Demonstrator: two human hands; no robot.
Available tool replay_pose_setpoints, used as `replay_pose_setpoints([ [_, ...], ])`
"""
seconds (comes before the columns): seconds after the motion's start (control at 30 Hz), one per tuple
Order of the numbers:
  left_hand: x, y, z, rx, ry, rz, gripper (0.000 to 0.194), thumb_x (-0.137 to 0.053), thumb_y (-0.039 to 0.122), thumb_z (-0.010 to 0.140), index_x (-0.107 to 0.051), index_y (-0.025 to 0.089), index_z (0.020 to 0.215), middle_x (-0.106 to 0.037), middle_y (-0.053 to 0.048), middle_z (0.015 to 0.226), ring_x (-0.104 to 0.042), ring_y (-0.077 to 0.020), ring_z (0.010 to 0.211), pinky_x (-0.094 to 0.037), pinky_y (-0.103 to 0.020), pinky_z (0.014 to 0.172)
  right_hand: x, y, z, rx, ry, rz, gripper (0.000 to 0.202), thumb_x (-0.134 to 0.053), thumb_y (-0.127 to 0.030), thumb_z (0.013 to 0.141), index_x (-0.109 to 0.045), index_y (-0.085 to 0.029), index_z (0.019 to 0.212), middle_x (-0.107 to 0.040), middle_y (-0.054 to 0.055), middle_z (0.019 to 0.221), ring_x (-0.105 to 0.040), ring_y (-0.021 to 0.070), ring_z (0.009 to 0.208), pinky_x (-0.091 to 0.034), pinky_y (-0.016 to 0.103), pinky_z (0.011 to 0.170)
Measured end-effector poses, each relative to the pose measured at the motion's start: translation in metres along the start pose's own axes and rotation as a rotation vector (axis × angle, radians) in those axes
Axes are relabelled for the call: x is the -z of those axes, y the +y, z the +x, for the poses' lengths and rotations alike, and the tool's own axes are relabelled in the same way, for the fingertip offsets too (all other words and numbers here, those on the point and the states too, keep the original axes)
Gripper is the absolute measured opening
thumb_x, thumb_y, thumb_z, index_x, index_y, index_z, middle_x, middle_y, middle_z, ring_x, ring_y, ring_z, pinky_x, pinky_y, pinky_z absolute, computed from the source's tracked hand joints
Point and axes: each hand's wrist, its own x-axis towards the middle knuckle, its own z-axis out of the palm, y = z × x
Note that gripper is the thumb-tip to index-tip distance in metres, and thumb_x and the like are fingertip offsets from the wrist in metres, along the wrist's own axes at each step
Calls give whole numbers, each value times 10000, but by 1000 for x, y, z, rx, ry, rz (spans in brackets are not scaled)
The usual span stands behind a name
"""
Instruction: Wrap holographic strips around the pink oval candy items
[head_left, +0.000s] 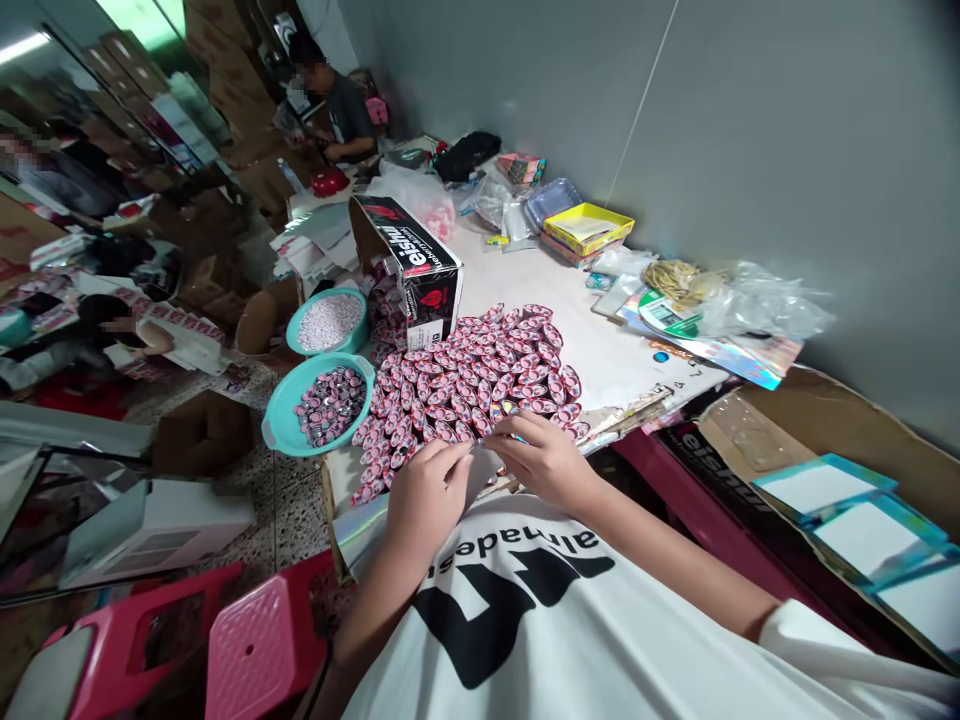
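Note:
My left hand [431, 492] and my right hand [541, 455] are close together at the table's near edge, fingers bent and pinched. What lies between their fingertips is too small and hidden to name. Just beyond them, many small red, white and blue printed pieces [480, 372] stand packed side by side on the table. A turquoise basin [276, 405] with small round dark and pink pieces sits left of these. Behind it, another turquoise basin [360, 335] holds small white pieces. A black printed box [420, 250] lies on its side, with more pieces at its opening.
Yellow tray [589, 225], plastic bags [765, 305] and rubber bands [675, 280] lie toward the wall. An open carton [720, 470] stands right. Pink stools [259, 640] stand lower left. A person [349, 115] sits at the far end; other people are at left.

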Motion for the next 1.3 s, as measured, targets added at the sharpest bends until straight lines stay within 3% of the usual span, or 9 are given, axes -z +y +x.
replay_pose_setpoints([
  [0.2,5,-6,-6,35,19,-108,261,-507,232,936,-701,223,1111,-723,-58,1033,-649,-177,947,-506,-307,866,-13,-6,-4,-1,51,51,293,-503,-127,928,-641,-215,1171,-664,99,985,-589,198,862,-508,345,737],
  [0.37,10,-9,-9,56,50,-155,269,-501,265,941,-701,215,1115,-722,-70,1009,-657,-178,904,-526,-297,808,-19,-11,-4,-29,61,71,254,-529,-124,914,-650,-218,1116,-669,98,984,-602,201,864,-520,356,740],
  [0.53,16,-10,-9,44,75,-213,247,-518,279,935,-706,203,1077,-705,-66,956,-647,-152,804,-517,-254,714,-18,-17,2,-196,158,172,227,-536,-193,928,-630,-228,1132,-642,92,979,-620,198,895,-548,355,754],
  [0.67,19,-10,-7,-30,58,-190,243,-509,254,941,-706,191,1068,-688,-57,890,-626,-137,757,-493,-245,691,-10,-18,10,-293,128,340,324,-574,-216,916,-584,-231,1240,-619,69,952,-612,174,847,-550,327,733],
  [0.83,23,-14,-5,-309,113,-31,232,-536,173,916,-709,205,1067,-698,-51,851,-630,-163,830,-483,-297,778,8,-17,13,-195,44,345,209,-571,-175,909,-678,-229,1080,-589,58,904,-591,157,824,-528,294,690],
  [0.93,27,-19,-5,-471,197,76,246,-580,123,880,-703,233,1063,-725,-39,882,-638,-176,883,-468,-345,840,16,-21,11,-81,71,216,215,-569,-127,899,-691,-245,1031,-603,60,904,-598,158,836,-527,305,702],
  [1.07,31,-25,-8,-536,288,90,236,-622,105,850,-685,244,1030,-744,-24,967,-657,-170,950,-461,-374,923,16,-32,4,40,180,71,313,-611,-101,862,-669,-287,1107,-651,57,919,-624,192,909,-551,368,784],
  [1.3,38,-32,-9,-597,363,120,235,-629,109,843,-684,272,1003,-754,-10,958,-676,-174,967,-445,-407,976,9,-44,-6,101,261,9,384,-664,-99,828,-660,-296,1158,-672,49,894,-645,205,881,-586,370,727],
])
